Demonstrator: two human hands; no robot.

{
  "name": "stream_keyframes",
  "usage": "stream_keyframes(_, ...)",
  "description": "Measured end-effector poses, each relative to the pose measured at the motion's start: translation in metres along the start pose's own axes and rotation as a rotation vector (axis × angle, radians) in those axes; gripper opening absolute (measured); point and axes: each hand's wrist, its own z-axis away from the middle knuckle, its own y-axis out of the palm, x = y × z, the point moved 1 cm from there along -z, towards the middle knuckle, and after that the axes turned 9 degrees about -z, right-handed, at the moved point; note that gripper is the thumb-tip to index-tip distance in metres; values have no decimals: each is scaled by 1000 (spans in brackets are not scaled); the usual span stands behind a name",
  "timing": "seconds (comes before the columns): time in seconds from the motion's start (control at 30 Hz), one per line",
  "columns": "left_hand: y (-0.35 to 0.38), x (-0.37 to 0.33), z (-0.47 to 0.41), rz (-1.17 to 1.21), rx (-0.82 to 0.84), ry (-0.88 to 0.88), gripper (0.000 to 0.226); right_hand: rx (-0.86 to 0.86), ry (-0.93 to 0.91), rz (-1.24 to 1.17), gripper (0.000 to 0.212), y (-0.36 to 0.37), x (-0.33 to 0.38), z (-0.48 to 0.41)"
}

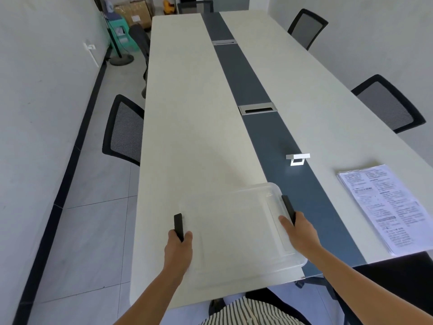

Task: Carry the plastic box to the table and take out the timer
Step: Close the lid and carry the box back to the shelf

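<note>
A clear plastic box [236,233] with a see-through lid and two black side clasps lies over the near end of the long table [187,127]. My left hand [178,250] grips the box's left side at its black clasp [178,225]. On the opposite side, my right hand [301,233] holds the box by the other black clasp [288,208]. The box's contents cannot be made out through the lid, and no timer shows.
A stack of printed papers [384,207] lies at the table's near right. A small white stand [297,158] sits on the dark centre strip [262,127]. Black mesh chairs stand at the left [124,130] and right [386,104].
</note>
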Motion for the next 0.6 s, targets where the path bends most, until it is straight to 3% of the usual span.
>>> stream_keyframes(0.23,10,0,-1,-107,-56,3,16,-73,-69,118,33,11,2,6)
stream_keyframes(0.6,7,13,0,-206,-112,189,22,-2,-132,120,48,3,-3,6)
